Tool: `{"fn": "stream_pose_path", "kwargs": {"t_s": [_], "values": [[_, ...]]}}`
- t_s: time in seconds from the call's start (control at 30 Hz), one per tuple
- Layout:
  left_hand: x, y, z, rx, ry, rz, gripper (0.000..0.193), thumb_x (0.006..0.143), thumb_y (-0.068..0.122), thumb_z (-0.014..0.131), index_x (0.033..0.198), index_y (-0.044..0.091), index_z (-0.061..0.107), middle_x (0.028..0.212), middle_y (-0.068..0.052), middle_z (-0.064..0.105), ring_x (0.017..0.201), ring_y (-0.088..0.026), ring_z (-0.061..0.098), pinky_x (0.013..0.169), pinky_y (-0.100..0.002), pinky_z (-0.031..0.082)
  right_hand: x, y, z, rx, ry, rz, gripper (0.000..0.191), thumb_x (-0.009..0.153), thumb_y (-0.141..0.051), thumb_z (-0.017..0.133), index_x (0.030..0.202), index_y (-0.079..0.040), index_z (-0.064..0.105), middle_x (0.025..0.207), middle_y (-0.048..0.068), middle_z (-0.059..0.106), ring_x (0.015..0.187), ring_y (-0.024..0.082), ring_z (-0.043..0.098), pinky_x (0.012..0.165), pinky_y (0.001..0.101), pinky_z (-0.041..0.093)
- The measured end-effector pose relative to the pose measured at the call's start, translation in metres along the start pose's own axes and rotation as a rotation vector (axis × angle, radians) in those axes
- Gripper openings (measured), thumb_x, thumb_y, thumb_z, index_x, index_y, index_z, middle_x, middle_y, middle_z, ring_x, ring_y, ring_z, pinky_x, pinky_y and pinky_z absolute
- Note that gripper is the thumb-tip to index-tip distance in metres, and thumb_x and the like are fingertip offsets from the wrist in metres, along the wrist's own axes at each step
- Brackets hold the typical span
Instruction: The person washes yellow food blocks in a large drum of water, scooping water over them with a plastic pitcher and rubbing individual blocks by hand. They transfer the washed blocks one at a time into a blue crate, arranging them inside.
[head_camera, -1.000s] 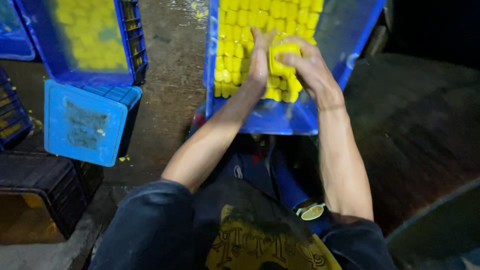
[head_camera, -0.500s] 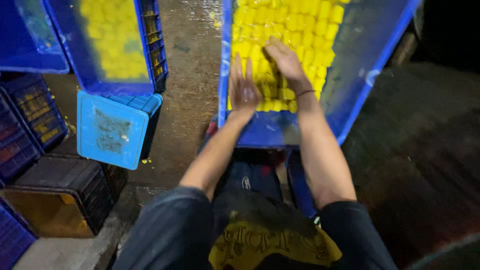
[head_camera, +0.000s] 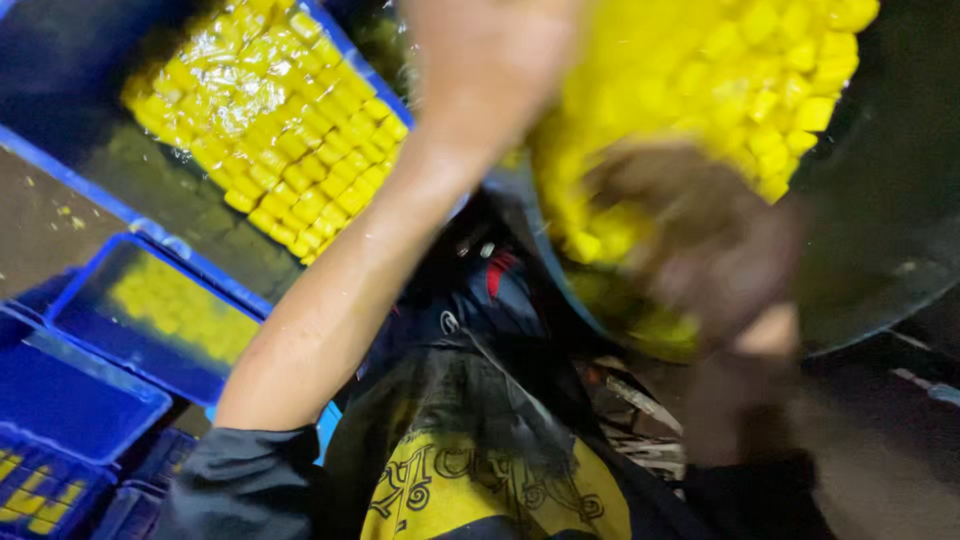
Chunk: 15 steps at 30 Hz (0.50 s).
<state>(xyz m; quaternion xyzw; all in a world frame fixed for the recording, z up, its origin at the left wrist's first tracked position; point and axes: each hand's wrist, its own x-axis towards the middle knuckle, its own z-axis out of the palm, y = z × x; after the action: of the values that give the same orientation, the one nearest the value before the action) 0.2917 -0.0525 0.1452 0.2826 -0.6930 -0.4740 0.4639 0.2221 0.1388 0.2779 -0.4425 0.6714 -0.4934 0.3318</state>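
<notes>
The view is heavily blurred. A blue crate edge (head_camera: 520, 215) in front of me holds a mass of small yellow cubes (head_camera: 720, 80). My right hand (head_camera: 700, 240) lies against the cubes at the crate's near edge; its fingers are smeared by motion. My left arm is raised across the middle of the view, and my left hand (head_camera: 490, 60) is near the top, at the crate's left edge. Whether either hand grips anything cannot be made out.
A second blue crate (head_camera: 80, 165) with shiny wet yellow cubes (head_camera: 270, 130) stands to the left. More blue crates (head_camera: 150, 320) sit stacked at the lower left, one with yellow pieces inside. A dark curved surface (head_camera: 890, 200) lies to the right.
The view has swung and come much closer to the crate. My left arm has lifted higher across the frame, and my right hand has slid down to the crate's near edge.
</notes>
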Motion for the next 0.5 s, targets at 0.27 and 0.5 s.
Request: {"fn": "stream_pose_path", "kwargs": {"t_s": [0.27,0.5], "values": [[-0.088,-0.001,0.233,0.496,-1.075,0.369,0.020,0.084,0.013,0.064,0.101,0.014,0.074,0.090,-0.015,0.074,0.083,-0.034,0.071,0.069,-0.046,0.057,-0.025,0.255,-0.195,-0.926,-0.342,0.127,0.046,0.080,-0.020,0.079,0.120,-0.002,0.066,0.104,0.021,0.070,0.097,0.040,0.068,0.083,0.0490,0.054],[-0.181,-0.100,0.239,0.989,-1.542,0.034,0.016,0.096,0.015,0.059,0.097,0.013,0.075,0.101,-0.009,0.074,0.090,-0.026,0.073,0.068,-0.040,0.060,-0.048,0.393,-0.179,-1.114,-0.502,0.031,0.043,0.087,-0.010,0.071,0.129,-0.007,0.066,0.108,0.023,0.069,0.096,0.042,0.066,0.085,0.0519,0.055]]}}
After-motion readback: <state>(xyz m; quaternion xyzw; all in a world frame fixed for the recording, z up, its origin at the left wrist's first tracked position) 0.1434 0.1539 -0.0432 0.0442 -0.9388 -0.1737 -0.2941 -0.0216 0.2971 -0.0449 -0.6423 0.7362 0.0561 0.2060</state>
